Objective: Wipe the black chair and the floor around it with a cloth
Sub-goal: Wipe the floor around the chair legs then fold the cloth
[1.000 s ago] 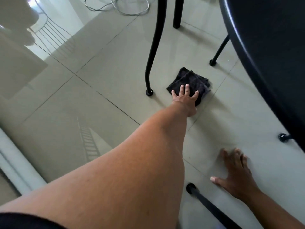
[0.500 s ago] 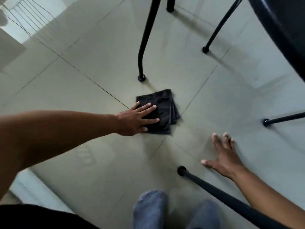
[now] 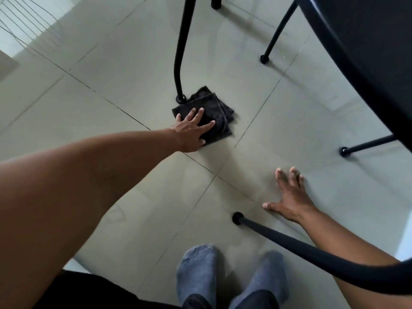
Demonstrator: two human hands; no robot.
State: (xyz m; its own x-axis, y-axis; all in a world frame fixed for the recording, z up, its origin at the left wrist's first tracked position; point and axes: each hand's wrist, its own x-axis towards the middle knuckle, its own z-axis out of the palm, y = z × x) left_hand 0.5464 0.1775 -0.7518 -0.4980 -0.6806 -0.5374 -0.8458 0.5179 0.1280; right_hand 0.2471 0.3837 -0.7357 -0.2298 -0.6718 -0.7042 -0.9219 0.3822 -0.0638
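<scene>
Grey-green glossy tiles make up the floor, crossed by thin dark grout lines that meet just left of the frame's centre, with pale window light and thin wire-like reflections at the upper left. At the upper right the black chair fills the corner, its thin legs ending in round feet on the tiles; one leg drops from the top centre, and its foot touches the far edge of the folded black cloth. Pressed flat on the cloth, the left hand has its fingers spread and unclenched, gripping nothing. At the lower right, the right hand lies palm down, fingers splayed on bare tile just beside another chair foot. Grey socks show at the bottom centre.
</scene>
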